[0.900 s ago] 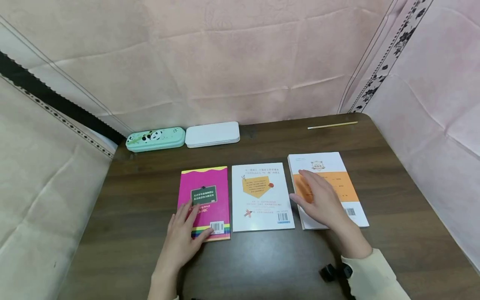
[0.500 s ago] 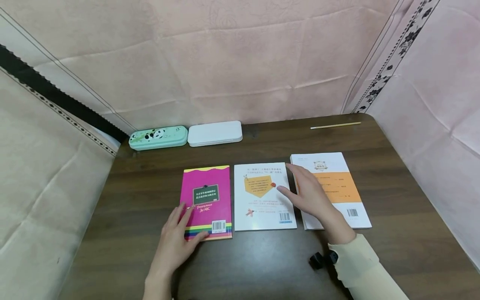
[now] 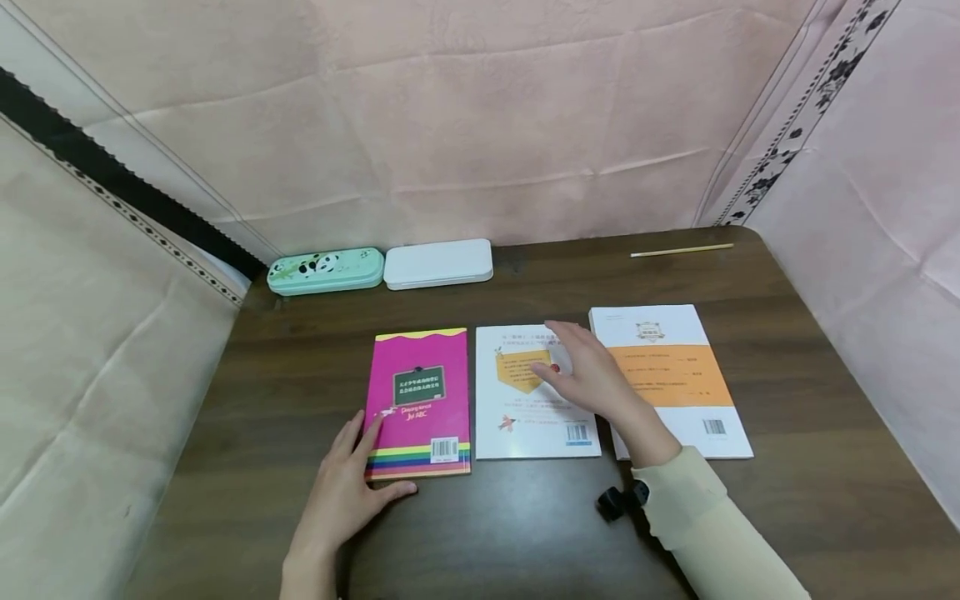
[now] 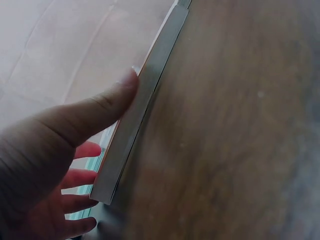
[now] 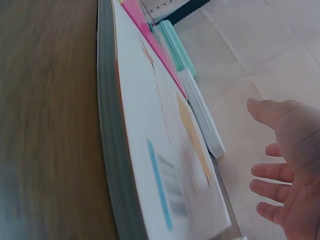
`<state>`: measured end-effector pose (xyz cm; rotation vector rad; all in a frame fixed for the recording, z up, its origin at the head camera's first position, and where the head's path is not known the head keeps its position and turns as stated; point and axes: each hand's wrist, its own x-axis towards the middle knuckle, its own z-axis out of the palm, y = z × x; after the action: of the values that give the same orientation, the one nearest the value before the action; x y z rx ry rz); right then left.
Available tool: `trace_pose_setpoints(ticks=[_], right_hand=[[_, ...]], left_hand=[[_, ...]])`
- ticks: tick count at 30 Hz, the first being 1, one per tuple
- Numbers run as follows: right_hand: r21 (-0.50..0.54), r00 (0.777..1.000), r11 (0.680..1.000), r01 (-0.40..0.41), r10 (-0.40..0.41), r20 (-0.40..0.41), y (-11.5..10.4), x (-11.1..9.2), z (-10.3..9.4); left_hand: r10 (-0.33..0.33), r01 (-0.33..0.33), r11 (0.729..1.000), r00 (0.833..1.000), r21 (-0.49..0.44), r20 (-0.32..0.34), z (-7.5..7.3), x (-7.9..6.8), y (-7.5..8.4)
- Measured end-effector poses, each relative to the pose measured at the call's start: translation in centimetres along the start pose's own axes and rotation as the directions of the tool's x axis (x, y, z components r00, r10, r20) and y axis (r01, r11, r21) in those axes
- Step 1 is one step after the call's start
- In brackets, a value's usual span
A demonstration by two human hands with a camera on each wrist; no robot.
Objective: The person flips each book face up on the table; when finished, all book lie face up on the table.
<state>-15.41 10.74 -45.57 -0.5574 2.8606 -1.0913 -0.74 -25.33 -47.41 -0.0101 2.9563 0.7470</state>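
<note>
Now, the left hand (image 3: 341,483): at the lower left corner of the pink book (image 3: 420,427), fingertips at its left edge, thumb stretched out by the near edge.
Left grip: spread wide between thumb and fingers, which are nearly straight; it touches the book but has not closed around it.
And the right hand (image 3: 592,371): above the upper right part of the white book (image 3: 521,417), with the forearm crossing the orange-banded book (image 3: 678,375).
Right grip: thumb held well apart from the loosely bent fingers, with nothing between them; the right wrist view shows the fingers clear of the cover.
Row of books: pink at left, white in the middle, orange-banded at right, all flat on the dark wooden tabletop (image 3: 540,542), narrow gaps between them.
Printing: a green board and rainbow stripes on pink; a yellow-orange panel on white; a barcode at the lower right of each.
Back of the tabletop: a mint case (image 3: 326,271) with panda pictures, just beside a white case (image 3: 438,265); well to their right, a thin stick (image 3: 682,250).
Right wrist: pale sleeve (image 3: 723,529), with a small black device (image 3: 621,502) beside the cuff.
Behind everything: creased pinkish cloth (image 3: 510,125).
</note>
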Motion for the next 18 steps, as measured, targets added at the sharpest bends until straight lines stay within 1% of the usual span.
trace_pose_setpoints(ticks=[5, 8, 14, 18], right_hand=[[0.030, 0.999, 0.999, 0.035, -0.036, 0.031, -0.6, 0.8, 0.9], [0.045, 0.998, 0.998, 0.036, -0.038, 0.049, -0.9, 1.3, 1.5], [0.078, 0.996, 0.996, 0.039, -0.045, 0.079, -1.4, 2.2, 2.8], [0.077, 0.994, 0.996, 0.048, -0.055, 0.090, -1.7, 2.9, 3.6]], left_hand=[[-0.020, 0.020, 0.999, 1.000, -0.028, 0.013, 0.0, -0.1, -0.2], [-0.030, 0.031, 0.999, 1.000, -0.033, 0.008, 0.1, -0.2, -0.3], [-0.005, 0.006, 0.999, 1.000, 0.041, -0.026, 0.2, -0.2, -0.3], [0.006, -0.003, 0.998, 0.999, 0.057, -0.050, 0.2, -0.1, -0.1]])
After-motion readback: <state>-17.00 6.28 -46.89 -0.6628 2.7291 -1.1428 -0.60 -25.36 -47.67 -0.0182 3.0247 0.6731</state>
